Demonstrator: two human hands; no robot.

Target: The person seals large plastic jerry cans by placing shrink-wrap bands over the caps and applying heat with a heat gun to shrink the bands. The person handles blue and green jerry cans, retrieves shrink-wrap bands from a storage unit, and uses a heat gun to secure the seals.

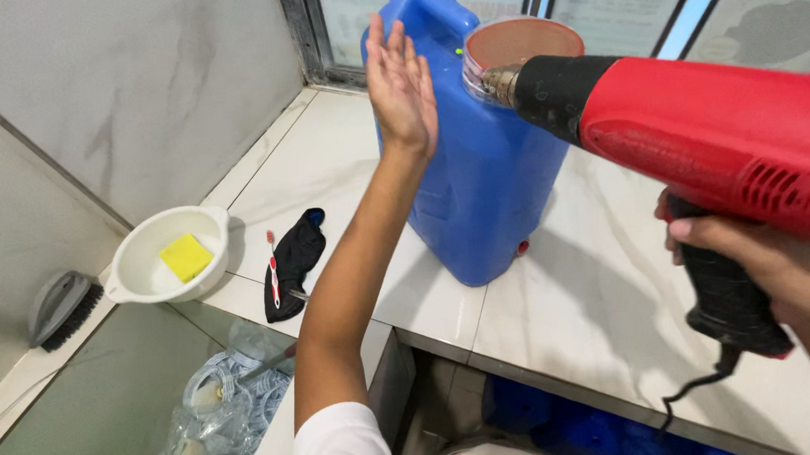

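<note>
My right hand [764, 262] grips the black handle of a red heat gun [706, 132]. Its black barrel and metal nozzle point left at the top of a large blue plastic jerrycan [479, 188]. The jerrycan stands upright on the white marble counter [612, 288], with a pinkish round funnel-like rim [520, 40] at its top. My left hand [401, 88] is raised flat with fingers together and extended, palm toward the jerrycan, just left of the nozzle, holding nothing.
A white bowl [143, 267] with a yellow sponge [186, 256] sits at the counter's left. A black cloth [294, 255], a toothbrush [273, 267] and a grey scrub brush [63, 307] lie nearby. Clear plastic bags [218, 416] fill the space below.
</note>
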